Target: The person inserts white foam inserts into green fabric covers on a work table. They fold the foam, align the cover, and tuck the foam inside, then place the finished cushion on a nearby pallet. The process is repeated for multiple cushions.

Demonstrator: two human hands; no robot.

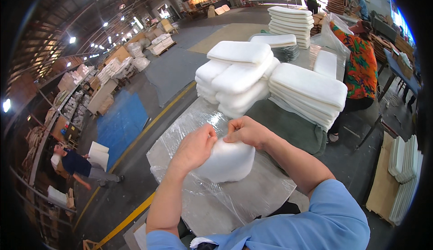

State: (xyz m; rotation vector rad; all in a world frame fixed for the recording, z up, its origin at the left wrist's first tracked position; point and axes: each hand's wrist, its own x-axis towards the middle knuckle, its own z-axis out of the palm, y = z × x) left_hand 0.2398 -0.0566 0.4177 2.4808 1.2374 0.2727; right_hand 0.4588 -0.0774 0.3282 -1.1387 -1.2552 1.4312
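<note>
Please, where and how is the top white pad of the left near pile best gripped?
Probably pinch the top white pad by its near long edge, from the near side, above and below: it lies almost flat, and this thick, rounded edge faces the camera, uncovered.

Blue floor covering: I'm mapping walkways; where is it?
In the head view, the blue floor covering lies left of centre, beside the yellow line.

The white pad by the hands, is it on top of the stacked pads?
No, the white pad is at the hands, over the plastic-covered table.
</note>
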